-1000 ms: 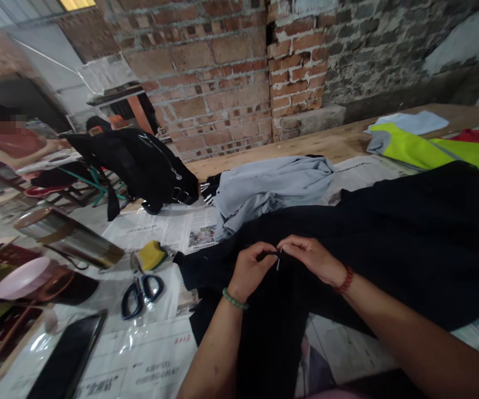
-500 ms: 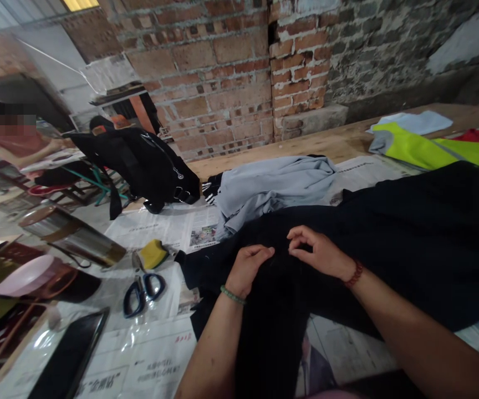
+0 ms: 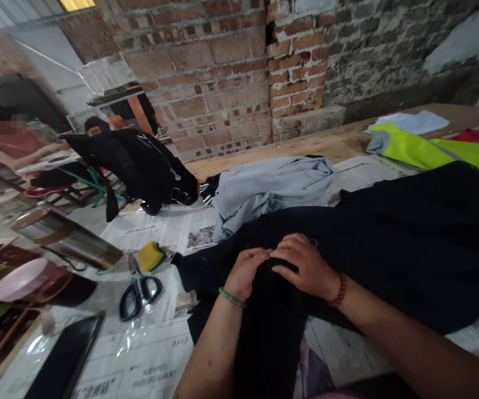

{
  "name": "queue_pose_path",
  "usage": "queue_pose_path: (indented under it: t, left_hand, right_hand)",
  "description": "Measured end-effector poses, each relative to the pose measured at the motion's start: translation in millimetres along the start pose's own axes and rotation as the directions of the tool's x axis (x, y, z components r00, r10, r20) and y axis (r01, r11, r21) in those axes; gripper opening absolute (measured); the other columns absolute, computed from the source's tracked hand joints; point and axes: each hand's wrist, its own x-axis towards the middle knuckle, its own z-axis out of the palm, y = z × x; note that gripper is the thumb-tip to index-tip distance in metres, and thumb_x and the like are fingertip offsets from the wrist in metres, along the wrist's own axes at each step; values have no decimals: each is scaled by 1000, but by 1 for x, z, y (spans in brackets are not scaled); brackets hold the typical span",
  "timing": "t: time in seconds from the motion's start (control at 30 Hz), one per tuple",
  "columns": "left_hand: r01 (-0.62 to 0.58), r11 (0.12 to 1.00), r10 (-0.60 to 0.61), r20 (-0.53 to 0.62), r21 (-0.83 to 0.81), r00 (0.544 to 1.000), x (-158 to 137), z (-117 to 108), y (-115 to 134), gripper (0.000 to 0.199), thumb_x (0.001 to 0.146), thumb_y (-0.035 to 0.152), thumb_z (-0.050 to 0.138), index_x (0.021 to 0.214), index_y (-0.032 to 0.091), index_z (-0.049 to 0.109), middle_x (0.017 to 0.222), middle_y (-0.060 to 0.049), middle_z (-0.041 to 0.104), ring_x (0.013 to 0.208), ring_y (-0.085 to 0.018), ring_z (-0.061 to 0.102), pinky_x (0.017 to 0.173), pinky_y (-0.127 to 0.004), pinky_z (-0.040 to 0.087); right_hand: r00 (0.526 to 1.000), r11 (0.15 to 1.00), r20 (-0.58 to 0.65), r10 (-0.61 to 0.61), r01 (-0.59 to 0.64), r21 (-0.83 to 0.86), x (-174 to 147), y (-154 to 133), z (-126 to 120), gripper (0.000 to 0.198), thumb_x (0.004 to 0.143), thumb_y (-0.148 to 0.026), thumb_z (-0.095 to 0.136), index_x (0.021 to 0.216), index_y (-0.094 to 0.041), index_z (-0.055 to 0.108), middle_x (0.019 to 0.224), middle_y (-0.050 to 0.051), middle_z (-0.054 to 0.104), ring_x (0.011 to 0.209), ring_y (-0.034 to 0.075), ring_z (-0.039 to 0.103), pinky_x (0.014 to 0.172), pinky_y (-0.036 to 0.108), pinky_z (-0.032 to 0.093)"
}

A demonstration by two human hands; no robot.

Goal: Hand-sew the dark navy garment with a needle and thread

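Note:
A dark navy garment (image 3: 393, 249) lies spread over newspaper in front of me. My left hand (image 3: 241, 274), with a green bead bracelet at the wrist, pinches its black cloth between thumb and fingers. Against those fingertips rests my right hand (image 3: 306, 269), wearing a reddish-brown bracelet. Its fingers are curled, the index tip meets the left fingertips, and the thumb sits a little lower. Whatever is at the right fingertips is too small to make out. A thin pale curve, possibly thread (image 3: 314, 242), shows just behind the right knuckles.
To the left lie blue-handled scissors (image 3: 139, 293), a yellow sponge-like block (image 3: 150, 256), a phone (image 3: 65, 357), a steel flask (image 3: 69, 238) and a pink-topped cup (image 3: 40, 280). Behind are grey cloth (image 3: 273, 183), a black bag (image 3: 135, 172) and a yellow garment (image 3: 409, 147). Another person (image 3: 10, 138) sits far left.
My right hand has moved left and slightly down, closing the gap to the left fingertips. My left hand stays nearly in place on the cloth.

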Motion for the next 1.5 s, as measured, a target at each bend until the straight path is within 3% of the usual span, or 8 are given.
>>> queue_pose_path:
  t: [0.27,0.43,0.57,0.73,0.97,1.1,1.27,1.5]
  left_hand:
    - [17,1000,-17,8,-3,1000,1,1,-2,21,59,26,67,47,13,56,47,3,49,50,-7,42,52,-21,33]
    - [36,999,-36,7,-3,999,-1,3,-1,24,58,29,69,47,13,54,46,4,48,47,-6,41,50,-20,32]
    - [80,997,-80,16,-2,997,-1,4,-2,27,59,31,69,49,12,53,45,4,47,43,-5,39,45,-19,29]
    - [119,993,-119,16,8,993,0,2,-7,26,61,33,68,53,12,56,48,3,51,43,-6,43,44,-19,30]
    - [112,994,-112,-33,17,993,3,1,-8,26,56,34,70,49,13,56,45,4,52,42,-6,44,44,-19,31]
    - [114,993,-114,-32,14,993,4,0,-8,27,55,34,71,48,13,55,44,4,51,41,-6,44,43,-19,31]
    - [121,992,-120,-37,18,992,3,0,-7,27,55,33,71,47,13,54,43,5,48,40,-5,42,42,-18,30]
    - [114,993,-113,-49,32,992,2,1,-7,27,55,34,71,48,14,55,44,5,50,41,-6,43,44,-18,31]
  right_hand:
    - [1000,998,18,16,-15,-65,-1,-1,4,9,79,-23,52,83,-21,59,81,5,56,83,18,47,75,35,37]
    - [973,951,-53,225,-208,230,-1,-4,8,11,81,-20,46,78,-20,57,77,3,57,79,15,50,75,32,39]
    - [836,662,15,549,-446,603,0,-3,14,9,80,-25,48,77,-20,55,76,1,58,73,13,53,71,27,41]
    - [690,283,21,724,-325,902,4,9,14,6,76,-25,55,75,-20,52,69,-2,58,67,10,53,67,24,41]
    - [668,-50,190,719,-222,974,6,33,-5,13,76,-29,56,80,-23,45,74,-2,63,52,10,57,47,22,42]
    - [635,3,86,768,-138,990,6,49,-17,15,74,-27,58,80,-23,45,67,-5,61,66,14,63,58,27,49]
    - [604,285,-224,764,-4,959,5,68,-31,14,74,-26,58,79,-21,46,67,-4,61,76,17,64,76,37,47]
    - [469,593,-534,704,25,805,5,78,-36,11,77,-28,52,82,-20,47,69,-4,61,73,14,63,80,40,45]
